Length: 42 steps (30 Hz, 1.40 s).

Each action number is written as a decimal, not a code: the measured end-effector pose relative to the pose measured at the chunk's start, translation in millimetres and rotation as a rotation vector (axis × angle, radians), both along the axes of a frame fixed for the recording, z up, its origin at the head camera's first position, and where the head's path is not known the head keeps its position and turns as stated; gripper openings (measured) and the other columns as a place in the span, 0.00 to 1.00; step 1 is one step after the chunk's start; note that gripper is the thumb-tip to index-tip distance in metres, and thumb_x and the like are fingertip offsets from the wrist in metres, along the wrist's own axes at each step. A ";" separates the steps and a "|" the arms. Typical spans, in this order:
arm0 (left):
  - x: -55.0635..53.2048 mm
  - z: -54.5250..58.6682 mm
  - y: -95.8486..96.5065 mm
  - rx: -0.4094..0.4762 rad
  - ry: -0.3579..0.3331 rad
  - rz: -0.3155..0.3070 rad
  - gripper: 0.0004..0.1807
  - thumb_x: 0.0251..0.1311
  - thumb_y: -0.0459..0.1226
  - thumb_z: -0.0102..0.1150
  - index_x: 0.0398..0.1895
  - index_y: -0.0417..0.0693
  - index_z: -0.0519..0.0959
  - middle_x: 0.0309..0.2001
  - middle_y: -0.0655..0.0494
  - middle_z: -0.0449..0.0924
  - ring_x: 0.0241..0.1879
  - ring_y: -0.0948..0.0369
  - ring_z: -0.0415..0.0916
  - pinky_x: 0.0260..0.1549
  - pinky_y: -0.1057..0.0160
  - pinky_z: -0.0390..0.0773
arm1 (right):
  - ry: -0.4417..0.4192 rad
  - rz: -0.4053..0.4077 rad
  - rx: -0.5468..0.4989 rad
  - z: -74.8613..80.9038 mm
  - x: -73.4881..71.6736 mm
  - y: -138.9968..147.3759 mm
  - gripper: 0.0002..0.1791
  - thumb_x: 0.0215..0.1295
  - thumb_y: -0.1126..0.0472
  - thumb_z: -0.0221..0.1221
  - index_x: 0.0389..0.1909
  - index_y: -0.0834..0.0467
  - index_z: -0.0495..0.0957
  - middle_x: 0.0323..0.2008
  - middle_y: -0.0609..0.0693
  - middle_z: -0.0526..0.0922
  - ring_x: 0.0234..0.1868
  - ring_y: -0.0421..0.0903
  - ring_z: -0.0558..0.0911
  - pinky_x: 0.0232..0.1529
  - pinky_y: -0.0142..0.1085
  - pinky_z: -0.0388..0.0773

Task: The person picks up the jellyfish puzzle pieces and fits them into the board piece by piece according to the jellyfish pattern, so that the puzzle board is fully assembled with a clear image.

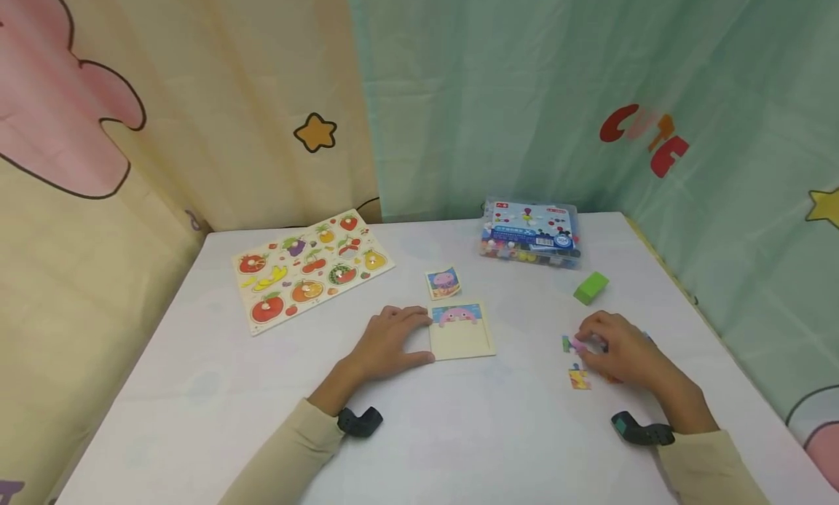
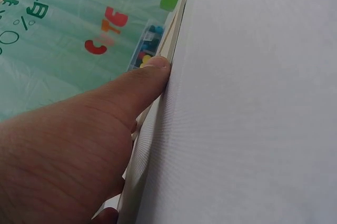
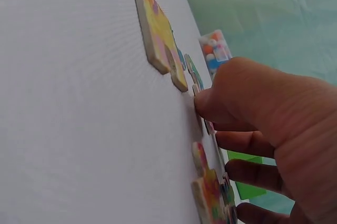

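A small wooden puzzle tray [image 1: 462, 342] lies mid-table, its top part filled with a pink picture. My left hand [image 1: 392, 345] rests at the tray's left edge, thumb at the lower corner and fingertips at the upper one. In the left wrist view the thumb [image 2: 139, 84] touches the tray's side. To the right, my right hand [image 1: 619, 348] pinches a pink puzzle piece [image 1: 577, 345] between thumb and fingers, low over the table. Around it lie loose pieces, including a yellow one [image 1: 580, 379] and an orange-red one [image 3: 211, 195]; the hand partly hides some.
Behind the tray is a small picture card [image 1: 443, 283]. A fruit puzzle board [image 1: 308, 272] lies back left. A clear plastic box of colourful beads [image 1: 531, 233] stands at the back, with a green block [image 1: 591, 288] in front of it. Curtains [image 1: 491, 89] hang along the table's back and right.
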<state>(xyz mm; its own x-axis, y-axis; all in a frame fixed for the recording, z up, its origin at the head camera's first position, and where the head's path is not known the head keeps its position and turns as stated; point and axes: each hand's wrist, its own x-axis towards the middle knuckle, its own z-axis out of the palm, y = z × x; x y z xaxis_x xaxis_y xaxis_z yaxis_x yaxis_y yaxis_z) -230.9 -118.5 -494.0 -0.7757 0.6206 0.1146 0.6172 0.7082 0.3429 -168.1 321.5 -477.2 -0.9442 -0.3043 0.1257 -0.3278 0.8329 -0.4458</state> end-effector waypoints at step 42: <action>-1.1 -0.3 2.6 -0.015 0.011 0.012 0.37 0.60 0.65 0.61 0.68 0.59 0.74 0.72 0.60 0.66 0.62 0.54 0.64 0.52 0.50 0.68 | 0.143 0.305 0.049 -0.9 -71.1 -185.3 0.10 0.54 0.59 0.71 0.38 0.55 0.87 0.37 0.42 0.79 0.37 0.42 0.76 0.38 0.38 0.76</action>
